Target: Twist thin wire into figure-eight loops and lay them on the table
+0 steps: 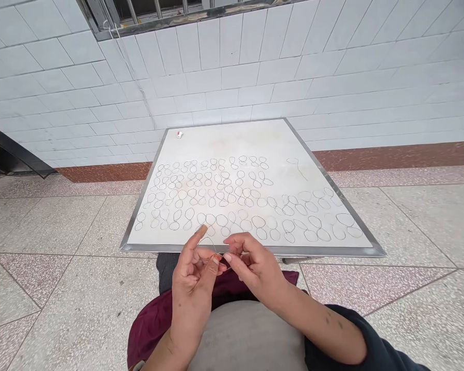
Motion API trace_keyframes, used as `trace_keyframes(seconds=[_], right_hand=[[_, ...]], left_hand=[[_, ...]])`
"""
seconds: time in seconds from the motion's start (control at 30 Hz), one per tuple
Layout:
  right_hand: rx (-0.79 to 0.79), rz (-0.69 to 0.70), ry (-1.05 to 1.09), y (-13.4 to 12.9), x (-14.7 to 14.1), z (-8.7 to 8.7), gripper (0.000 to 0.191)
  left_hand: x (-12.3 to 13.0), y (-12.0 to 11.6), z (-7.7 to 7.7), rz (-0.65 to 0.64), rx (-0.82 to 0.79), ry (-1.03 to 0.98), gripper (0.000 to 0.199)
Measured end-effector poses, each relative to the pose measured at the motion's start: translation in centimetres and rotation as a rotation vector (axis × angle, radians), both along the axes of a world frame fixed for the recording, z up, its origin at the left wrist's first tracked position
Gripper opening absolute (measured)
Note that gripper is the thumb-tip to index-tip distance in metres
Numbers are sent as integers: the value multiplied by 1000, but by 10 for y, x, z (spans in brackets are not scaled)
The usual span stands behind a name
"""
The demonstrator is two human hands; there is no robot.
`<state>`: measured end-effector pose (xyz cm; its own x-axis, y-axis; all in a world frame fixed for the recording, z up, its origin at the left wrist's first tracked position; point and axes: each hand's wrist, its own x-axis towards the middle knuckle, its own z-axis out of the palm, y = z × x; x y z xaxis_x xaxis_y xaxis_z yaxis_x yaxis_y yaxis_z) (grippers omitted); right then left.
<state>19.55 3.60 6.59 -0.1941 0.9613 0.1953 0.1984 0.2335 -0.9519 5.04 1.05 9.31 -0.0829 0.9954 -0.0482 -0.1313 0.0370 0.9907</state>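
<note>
Just in front of the table's near edge, my left hand (195, 281) pinches a thin wire loop (204, 240) between thumb and fingers, its index finger raised. My right hand (255, 263) is beside it on the right, thumb and index fingertip pressed together at the same wire. Rows of thin figure-eight wire loops (258, 222) lie across the white table (232, 140). A single bent wire (298, 168) lies apart from them at the right.
A small red and white object (180, 135) sits at the table's far left corner. Behind the table stands a white tiled wall (239, 77) with a barred window (158, 9) and a hanging cord (142, 93). A metal rim (255, 251) edges the tabletop.
</note>
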Motion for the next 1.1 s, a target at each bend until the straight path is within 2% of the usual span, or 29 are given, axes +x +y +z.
trace_keyframes(seconds=[0.1, 0.3, 0.57, 0.7, 1.1], right_hand=[[-271, 105, 238, 1, 0, 1, 20], [-585, 272, 693, 4, -2, 1, 22], [-896, 334, 945, 7, -1, 0, 19], [-962, 365, 1003, 8, -1, -2, 15], [-955, 374, 966, 3, -2, 0, 16]], left_hand=[[-1, 0, -1, 62, -16, 8, 47], [-3, 0, -5, 74, 3, -51, 44], [-1, 0, -8, 82, -20, -121, 41], [0, -1, -9, 76, -28, -160, 40], [-4, -3, -3, 23, -15, -134, 40]])
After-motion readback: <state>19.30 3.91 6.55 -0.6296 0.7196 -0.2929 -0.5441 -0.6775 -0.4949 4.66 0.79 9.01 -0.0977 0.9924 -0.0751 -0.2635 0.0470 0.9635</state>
